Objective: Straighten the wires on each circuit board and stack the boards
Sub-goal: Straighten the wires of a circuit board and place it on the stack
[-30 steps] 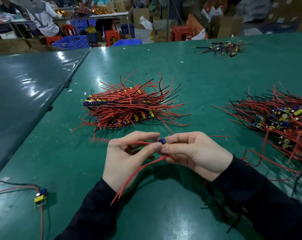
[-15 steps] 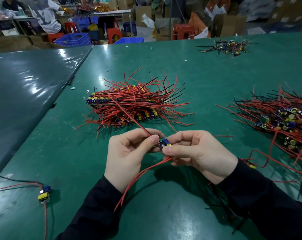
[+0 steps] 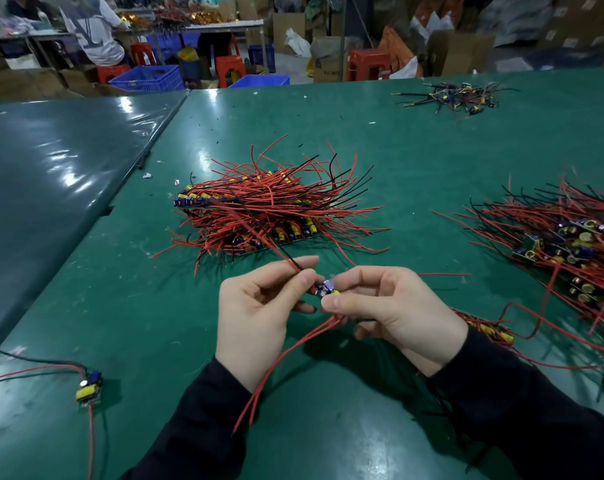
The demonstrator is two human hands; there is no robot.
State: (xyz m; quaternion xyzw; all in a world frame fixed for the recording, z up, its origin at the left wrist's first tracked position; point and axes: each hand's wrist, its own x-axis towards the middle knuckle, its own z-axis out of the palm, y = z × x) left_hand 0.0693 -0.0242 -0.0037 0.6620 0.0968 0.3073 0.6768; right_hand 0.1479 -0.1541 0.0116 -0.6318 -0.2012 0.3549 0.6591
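Hands pinching, right tiny circuit board, left thin red wires

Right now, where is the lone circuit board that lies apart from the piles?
In the head view, the lone circuit board lies at lower left on the green table, left of the left hand.
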